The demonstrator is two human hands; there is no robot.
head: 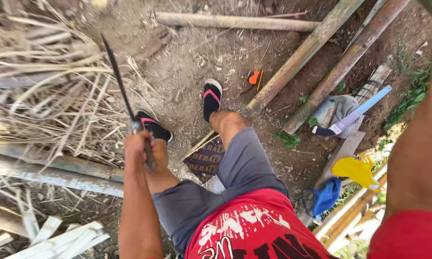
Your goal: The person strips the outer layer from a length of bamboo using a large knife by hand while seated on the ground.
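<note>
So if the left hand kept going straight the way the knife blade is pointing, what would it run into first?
Probably the heap of dry stalks. The left hand grips a long dark knife whose blade points up and to the left over that heap. Depth is unclear, so the blade may pass above it.

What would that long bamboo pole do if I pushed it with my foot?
The long bamboo pole is round, so it would probably roll a little. It looks thick and stiff, likely not bendy. The second pole beside it might stop it.
</note>
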